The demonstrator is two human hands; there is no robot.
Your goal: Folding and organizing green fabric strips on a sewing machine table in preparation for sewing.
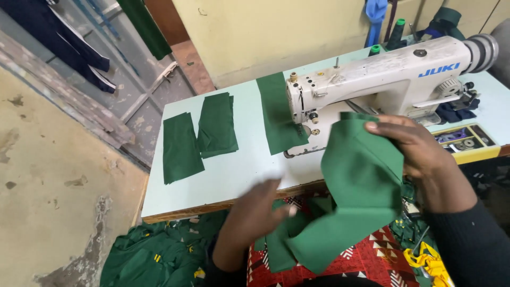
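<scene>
A heap of dark green garments point(159, 258) lies on the floor at the far left, below the pale blue bench point(234, 175). On the bench lie a flat rectangular green cloth piece point(180, 147) and, just beside it, a small stack of green cloth pieces point(218, 123). A longer green cloth strip point(277, 112) runs under the needle of the white industrial sewing machine point(388, 74). The left hand point(255, 212), blurred, has its fingers on the lower part of a large folded green fabric piece point(356, 191) held above the lap; whether they are closed, one cannot tell. The right hand point(419, 146) pinches the fabric's upper edge, fingers closed on it.
</scene>
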